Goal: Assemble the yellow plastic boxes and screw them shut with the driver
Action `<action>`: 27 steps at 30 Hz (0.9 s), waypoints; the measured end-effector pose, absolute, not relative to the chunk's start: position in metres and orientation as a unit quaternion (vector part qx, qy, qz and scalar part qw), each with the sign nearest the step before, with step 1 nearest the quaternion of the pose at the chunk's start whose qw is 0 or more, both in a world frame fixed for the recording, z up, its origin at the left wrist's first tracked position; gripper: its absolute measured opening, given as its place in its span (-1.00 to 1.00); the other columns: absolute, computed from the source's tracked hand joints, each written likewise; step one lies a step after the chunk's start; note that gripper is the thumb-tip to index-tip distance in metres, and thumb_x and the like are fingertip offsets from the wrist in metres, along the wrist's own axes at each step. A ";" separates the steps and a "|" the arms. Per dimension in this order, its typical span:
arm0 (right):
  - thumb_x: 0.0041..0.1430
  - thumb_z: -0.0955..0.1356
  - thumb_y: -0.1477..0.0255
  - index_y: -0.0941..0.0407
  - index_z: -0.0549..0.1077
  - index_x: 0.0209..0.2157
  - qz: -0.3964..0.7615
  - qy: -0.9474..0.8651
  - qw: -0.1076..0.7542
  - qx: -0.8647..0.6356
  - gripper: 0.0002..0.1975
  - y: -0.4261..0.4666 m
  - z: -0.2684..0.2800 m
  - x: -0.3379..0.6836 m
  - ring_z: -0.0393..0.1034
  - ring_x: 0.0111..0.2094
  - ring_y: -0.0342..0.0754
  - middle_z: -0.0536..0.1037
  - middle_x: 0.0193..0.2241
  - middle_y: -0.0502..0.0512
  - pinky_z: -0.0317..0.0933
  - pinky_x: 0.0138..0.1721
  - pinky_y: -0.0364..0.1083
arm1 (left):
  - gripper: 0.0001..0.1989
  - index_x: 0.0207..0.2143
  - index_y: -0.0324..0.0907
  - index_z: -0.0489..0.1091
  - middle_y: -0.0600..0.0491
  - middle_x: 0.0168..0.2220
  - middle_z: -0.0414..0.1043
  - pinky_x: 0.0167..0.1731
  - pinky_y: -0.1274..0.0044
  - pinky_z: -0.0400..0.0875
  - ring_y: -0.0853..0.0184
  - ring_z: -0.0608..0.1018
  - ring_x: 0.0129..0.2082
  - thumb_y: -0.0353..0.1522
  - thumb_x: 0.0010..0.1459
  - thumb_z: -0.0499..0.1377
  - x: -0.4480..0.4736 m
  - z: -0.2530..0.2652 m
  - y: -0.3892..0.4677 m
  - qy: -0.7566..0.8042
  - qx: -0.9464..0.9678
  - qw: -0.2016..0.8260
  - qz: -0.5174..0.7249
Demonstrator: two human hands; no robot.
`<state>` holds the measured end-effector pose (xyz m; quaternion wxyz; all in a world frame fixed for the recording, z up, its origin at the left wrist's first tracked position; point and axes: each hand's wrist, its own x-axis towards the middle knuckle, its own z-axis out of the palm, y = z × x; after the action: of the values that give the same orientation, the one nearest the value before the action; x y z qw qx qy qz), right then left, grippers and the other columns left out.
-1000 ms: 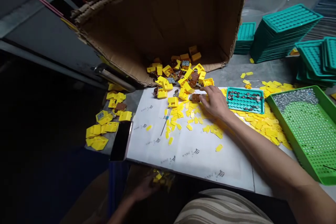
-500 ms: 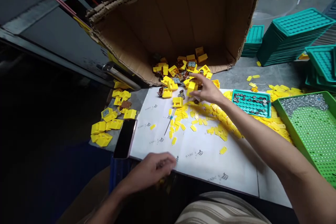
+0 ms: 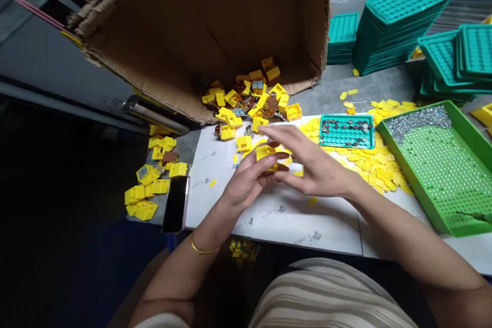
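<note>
Gripping a yellow housing (image 3: pixel 263 152) in the left hand (image 3: pixel 246 183), left of the teal tray (image 3: pixel 346 131); holding the right hand (image 3: pixel 317 168) spread beside it, perhaps touching. Apparently handling it two-handed; likely needing a steady left hold and right pinch.

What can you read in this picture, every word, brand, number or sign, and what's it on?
White sheet: small lettering beside a repeated dark logo, possibly "ZHENYI", too small and blurred to be sure.
Phone: dark screen, no readable text.
Cardboard box: no readable print on the sides in view.
Green basket and stacked teal trays: no lettering I can make out.
No readable numbers or signs.
</note>
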<state>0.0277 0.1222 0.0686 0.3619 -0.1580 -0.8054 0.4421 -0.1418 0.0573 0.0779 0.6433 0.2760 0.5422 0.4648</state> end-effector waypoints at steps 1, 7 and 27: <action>0.22 0.31 0.37 -0.01 0.16 0.25 0.467 -0.773 0.388 -0.185 -0.44 0.119 0.062 0.038 0.19 0.18 0.05 0.25 0.20 0.15 0.16 0.19 0.09 | -0.56 -0.08 -0.19 0.39 0.01 -0.26 0.52 -0.46 0.61 0.42 0.38 0.56 -0.39 -0.25 -0.04 0.33 -0.140 0.079 0.052 0.533 0.251 0.666 0.458; 0.30 0.23 0.15 0.03 0.37 0.09 0.807 -0.460 0.298 -0.221 -0.58 0.082 0.014 0.063 0.41 0.02 0.05 0.44 0.07 0.16 0.36 -0.01 0.10 | -0.49 -0.06 -0.19 0.42 -0.03 -0.32 0.56 -0.55 0.60 0.41 0.31 0.59 -0.44 -0.19 -0.08 0.33 -0.123 0.092 0.034 0.491 0.161 0.727 0.453; 0.19 0.37 0.40 0.11 0.49 -0.10 0.380 -0.688 0.189 -0.589 -0.77 0.011 -0.005 0.165 0.34 -0.40 -0.11 0.43 -0.29 0.09 0.25 -0.30 -0.08 | -0.51 -0.10 -0.27 0.34 0.02 -0.42 0.46 -0.83 0.77 0.00 0.58 0.30 -0.71 -0.02 0.19 0.07 -0.049 0.028 0.006 0.495 0.033 0.830 0.253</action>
<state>0.1647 0.0106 -0.0050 0.1886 -0.5888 -0.6878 0.3804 -0.0492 0.0057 0.0276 0.8304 0.0328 0.4953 0.2532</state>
